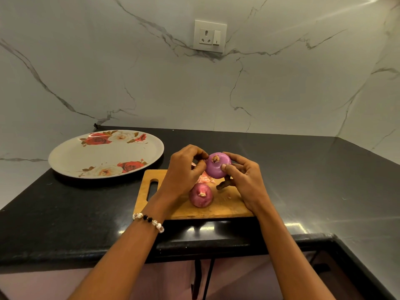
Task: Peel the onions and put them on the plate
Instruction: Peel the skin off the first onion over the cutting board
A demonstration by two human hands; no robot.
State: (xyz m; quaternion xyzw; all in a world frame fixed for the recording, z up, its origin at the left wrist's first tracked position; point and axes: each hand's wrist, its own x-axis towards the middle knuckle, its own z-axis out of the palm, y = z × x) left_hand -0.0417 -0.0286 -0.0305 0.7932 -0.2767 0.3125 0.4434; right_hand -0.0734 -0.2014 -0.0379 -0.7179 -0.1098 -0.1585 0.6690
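A smooth purple onion (217, 167) is held above the wooden cutting board (218, 210), root end facing me. My right hand (244, 180) grips it from the right, thumb across its front. My left hand (184, 172) pinches at its upper left edge with curled fingers. A second, darker red onion (201, 195) sits on the board below, skin still on. Loose pinkish peel (204, 179) lies on the board behind it. The white plate with red roses (71, 155) rests at the left and holds no onion.
The black counter (65, 213) runs to a front edge near me and turns a corner at the right. A marble wall with a socket (210, 36) stands behind. The plate overhangs the counter's left edge.
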